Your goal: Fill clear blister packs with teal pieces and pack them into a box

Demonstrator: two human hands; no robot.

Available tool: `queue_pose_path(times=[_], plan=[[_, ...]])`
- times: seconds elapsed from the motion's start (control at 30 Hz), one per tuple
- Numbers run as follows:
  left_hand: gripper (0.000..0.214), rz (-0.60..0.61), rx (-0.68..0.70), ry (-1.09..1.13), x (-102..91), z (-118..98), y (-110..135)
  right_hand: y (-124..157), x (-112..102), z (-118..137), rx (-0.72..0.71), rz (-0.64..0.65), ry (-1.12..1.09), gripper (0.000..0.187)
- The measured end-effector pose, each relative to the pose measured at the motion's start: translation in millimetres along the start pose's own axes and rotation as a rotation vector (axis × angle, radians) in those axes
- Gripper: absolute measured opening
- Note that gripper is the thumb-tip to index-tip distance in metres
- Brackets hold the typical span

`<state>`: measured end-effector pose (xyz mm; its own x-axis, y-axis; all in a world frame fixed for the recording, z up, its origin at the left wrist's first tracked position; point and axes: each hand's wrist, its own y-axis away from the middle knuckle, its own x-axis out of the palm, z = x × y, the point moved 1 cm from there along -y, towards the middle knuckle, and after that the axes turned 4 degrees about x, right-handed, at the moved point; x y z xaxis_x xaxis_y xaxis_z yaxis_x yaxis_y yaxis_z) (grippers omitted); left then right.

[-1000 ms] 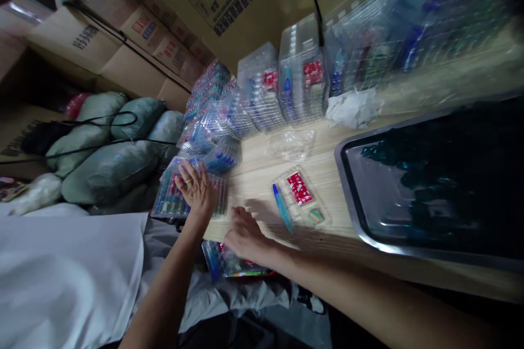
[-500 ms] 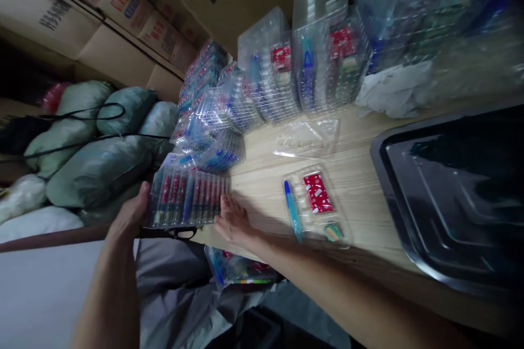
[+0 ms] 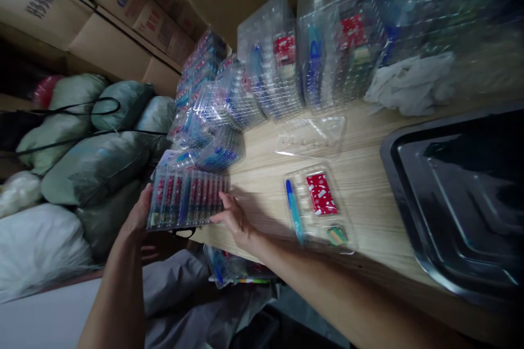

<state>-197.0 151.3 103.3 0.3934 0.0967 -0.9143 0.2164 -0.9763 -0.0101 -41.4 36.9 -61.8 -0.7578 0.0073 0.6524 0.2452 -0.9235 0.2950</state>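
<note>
A row of clear plastic blister trays (image 3: 188, 202), packed on edge with red and blue contents, sits at the table's left front edge. My left hand (image 3: 141, 215) grips its left end, thumb against the side and some fingers hanging underneath. At the opposite end, my right hand (image 3: 235, 221) presses with bent fingers. A single blister tray (image 3: 305, 204) lies flat to the right, holding a blue pen (image 3: 293, 210), a red patterned piece (image 3: 321, 194) and a small striped piece (image 3: 337, 235). Behind it rests an empty clear tray (image 3: 311, 136).
More filled blister trays (image 3: 266, 71) stand in rows along the back. A dark metal tray (image 3: 405, 196) is at right, near crumpled white material (image 3: 409, 84). Stuffed bags (image 3: 98, 166) and cardboard boxes (image 3: 110, 49) crowd the left. Below the edge lie more packs (image 3: 233, 267).
The view has shifted slightly. My right hand's fingers have spread a little at the row's right end. Fingers of my left hand now show below the row, which stays between both hands.
</note>
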Motion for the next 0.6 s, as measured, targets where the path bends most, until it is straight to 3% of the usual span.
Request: queue_pose_path(times=[0.07, 0.13, 0.43, 0.6], plan=[[0.06, 0.082, -0.079, 0.158, 0.0, 0.3, -0.3, -1.5, -0.5, -2.6, -0.004, -0.018, -0.082, 0.082], [0.054, 0.087, -0.119, 0.237, -1.3, 0.7, -1.3, -4.7, -0.1, -5.4, -0.003, -0.037, -0.129, 0.081], [0.058, 0.044, -0.111, 0.363, -0.7, -7.9, 7.8, -15.4, 5.6, -12.2, -0.004, -0.016, -0.43, 0.089], [0.058, 0.04, -0.081, 0.381, -1.1, -8.2, 8.0, -14.9, 5.6, -13.5, -0.042, -0.039, -0.417, 0.089]])
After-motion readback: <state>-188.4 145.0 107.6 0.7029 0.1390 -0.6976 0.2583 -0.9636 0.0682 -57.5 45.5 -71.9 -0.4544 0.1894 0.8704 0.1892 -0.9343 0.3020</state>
